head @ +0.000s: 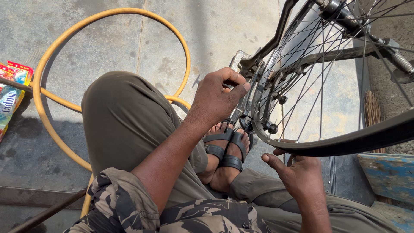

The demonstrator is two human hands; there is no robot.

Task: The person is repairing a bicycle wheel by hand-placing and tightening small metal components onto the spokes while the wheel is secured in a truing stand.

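A bicycle wheel (319,77) with a metal rim and many spokes stands upside-down at the upper right. Its black tyre (366,138) hangs loose off the rim along the lower edge. My left hand (217,99) is closed around a metal wrench (238,60) set against the brake part at the rim's left side. My right hand (299,172) sits under the loose tyre, thumb out, fingers touching the tyre's lower edge. My knees in olive trousers and a sandalled foot (226,151) lie below the hands.
A yellow hose (41,73) loops over the concrete floor at the left. Colourful snack packets (10,95) lie at the left edge. A blue painted board (390,172) is at the lower right, with a small broom (373,112) behind it.
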